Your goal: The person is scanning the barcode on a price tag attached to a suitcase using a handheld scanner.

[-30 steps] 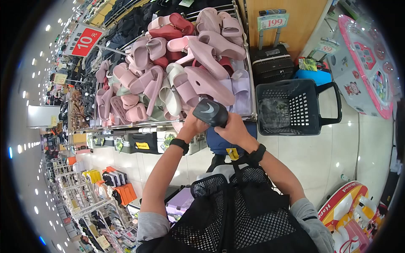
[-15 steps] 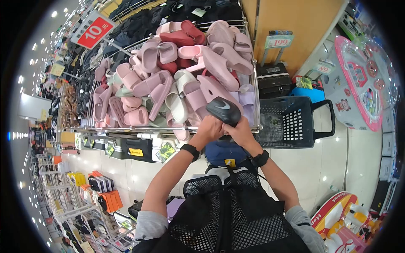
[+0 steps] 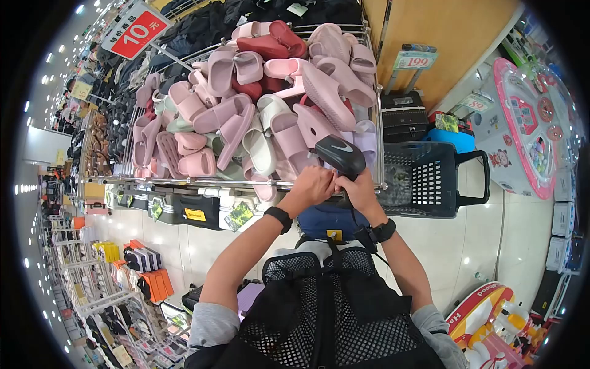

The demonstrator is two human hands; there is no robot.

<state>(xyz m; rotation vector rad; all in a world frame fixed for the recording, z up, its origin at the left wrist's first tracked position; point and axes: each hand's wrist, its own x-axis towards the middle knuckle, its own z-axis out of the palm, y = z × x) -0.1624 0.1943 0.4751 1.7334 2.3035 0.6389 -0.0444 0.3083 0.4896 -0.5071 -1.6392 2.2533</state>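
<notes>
A smooth, rounded black thing (image 3: 340, 154) with a pale swoosh-shaped mark is held upright in front of the slides; I cannot tell its kind. My right hand (image 3: 359, 189) is closed around its lower end. My left hand (image 3: 314, 184) is closed like a fist right beside it, fingertips meeting the right hand; what it grips is hidden. A thin black strap (image 3: 347, 200) hangs below the hands. Just beyond them lies a heap of pink, mauve, red and white slides (image 3: 227, 120) in a metal-railed bin (image 3: 243, 181). A black band circles each wrist.
A black shopping basket (image 3: 424, 178) stands right of the bin. Behind it are black suitcases (image 3: 402, 117) with a 199 price tag. Further right is a pink-rimmed toy machine (image 3: 522, 117). Boxed luggage (image 3: 193, 211) sits under the bin. A red price sign (image 3: 136, 32) rises at upper left.
Both hands and the black thing have moved slightly right. The black thing has turned, so its swoosh mark shows at a sharper angle. The view has shifted a little.
</notes>
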